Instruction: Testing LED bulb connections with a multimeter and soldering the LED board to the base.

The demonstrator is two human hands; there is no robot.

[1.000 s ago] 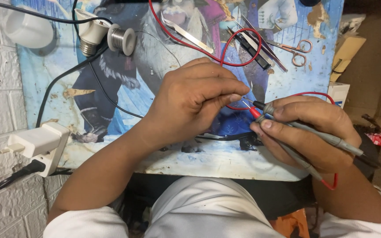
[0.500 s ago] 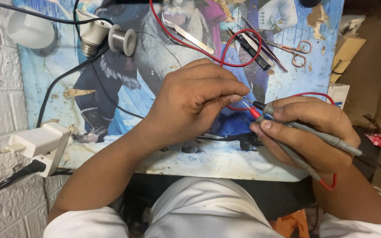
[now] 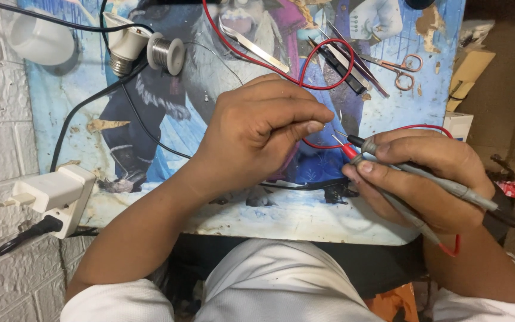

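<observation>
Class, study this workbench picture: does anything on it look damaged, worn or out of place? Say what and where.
The picture board used as the work surface is worn: its print has peeled to white along the near edge, with brown chipped patches near the scissors. A white adapter hangs off its left edge. The left hand and right hand, holding two probes, look ordinary.

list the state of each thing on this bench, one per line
left hand: fingers pinched together, contents hidden
right hand: gripping both test probes, tips toward left fingers
scissors: closed, lying flat
solder spool: on its side
white adapter: black plug inserted
tweezers: lying unused
</observation>
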